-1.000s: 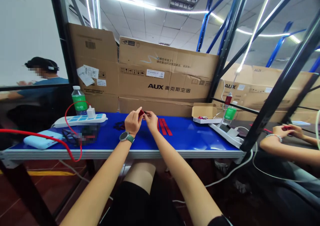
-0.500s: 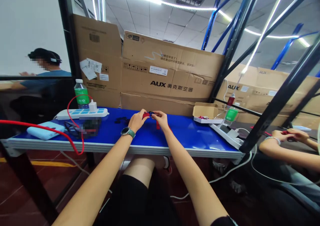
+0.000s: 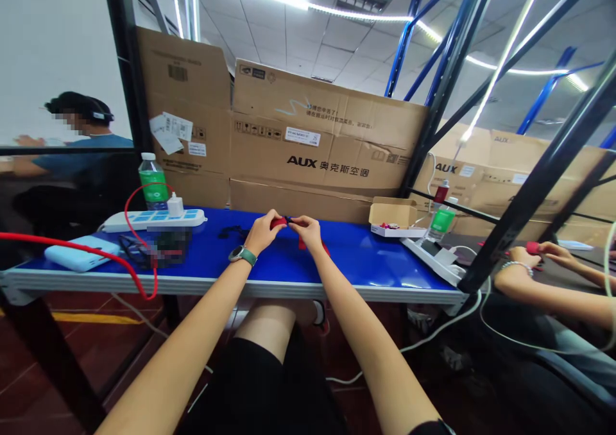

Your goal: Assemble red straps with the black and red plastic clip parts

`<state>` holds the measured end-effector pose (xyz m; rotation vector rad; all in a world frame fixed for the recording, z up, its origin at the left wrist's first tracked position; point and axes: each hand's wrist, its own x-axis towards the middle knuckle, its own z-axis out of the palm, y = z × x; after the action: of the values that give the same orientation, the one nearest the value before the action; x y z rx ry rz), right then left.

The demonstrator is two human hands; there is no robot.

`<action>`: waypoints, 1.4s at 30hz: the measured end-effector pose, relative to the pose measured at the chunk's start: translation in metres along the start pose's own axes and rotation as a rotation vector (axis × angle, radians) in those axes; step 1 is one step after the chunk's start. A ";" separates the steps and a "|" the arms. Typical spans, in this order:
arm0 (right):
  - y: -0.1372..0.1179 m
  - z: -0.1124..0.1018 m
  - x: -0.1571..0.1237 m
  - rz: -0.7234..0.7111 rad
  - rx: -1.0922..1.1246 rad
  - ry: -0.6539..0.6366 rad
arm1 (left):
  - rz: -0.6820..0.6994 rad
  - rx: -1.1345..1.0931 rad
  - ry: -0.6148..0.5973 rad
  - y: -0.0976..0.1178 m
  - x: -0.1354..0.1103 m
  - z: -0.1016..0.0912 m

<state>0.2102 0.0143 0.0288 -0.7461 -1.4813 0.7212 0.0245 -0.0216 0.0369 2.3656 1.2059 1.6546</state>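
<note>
My left hand [image 3: 262, 230], with a watch on its wrist, and my right hand [image 3: 307, 231] meet over the blue table [image 3: 366, 262]. Both pinch a small red piece [image 3: 278, 223] with a dark bit between the fingertips. Red strips [image 3: 302, 245] lie on the table just under my right hand, mostly hidden by it. A small dark item [image 3: 233, 232] lies left of my left hand.
A white power strip [image 3: 151, 219], green bottle [image 3: 153, 187], red cable [image 3: 96, 255], light blue power bank [image 3: 79, 256] stand at the left. A small open carton [image 3: 394, 220] and second power strip [image 3: 436, 255] sit right. Cardboard boxes [image 3: 317, 146] wall the back. Other people work left and right.
My hands have lowered from above the table to just over it and shifted right, now covering the red strips. The view tilted slightly. The person at right moved their hands.
</note>
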 end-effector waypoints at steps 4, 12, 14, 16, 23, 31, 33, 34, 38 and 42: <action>-0.007 0.003 -0.005 0.043 0.111 -0.094 | 0.002 -0.053 0.002 -0.002 0.001 0.000; -0.010 0.005 -0.008 0.166 0.267 -0.093 | -0.004 -0.123 0.069 0.003 0.002 -0.001; -0.009 0.004 -0.007 0.153 0.253 -0.065 | 0.013 -0.135 0.047 0.004 0.002 0.000; -0.008 0.002 -0.006 0.129 0.226 -0.060 | 0.005 -0.152 0.053 0.003 0.003 0.001; -0.009 0.000 -0.005 0.049 0.126 -0.079 | -0.185 -0.357 0.092 -0.010 0.003 0.009; -0.016 0.003 -0.007 0.091 0.217 -0.131 | -0.228 -0.294 0.093 -0.015 0.002 0.010; -0.014 0.003 -0.007 0.145 0.245 -0.139 | -0.232 -0.294 0.088 -0.013 0.002 0.010; -0.013 0.003 -0.007 0.166 0.243 -0.144 | -0.221 -0.295 0.070 -0.011 0.002 0.009; -0.008 0.002 -0.006 0.193 0.205 -0.125 | -0.061 -0.205 -0.059 0.000 0.000 0.005; -0.007 0.003 -0.008 0.179 0.160 -0.131 | 0.041 -0.076 -0.076 0.008 0.000 0.002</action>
<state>0.2076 0.0040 0.0299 -0.7249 -1.4659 1.0292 0.0307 -0.0261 0.0387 2.3991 1.0697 1.5757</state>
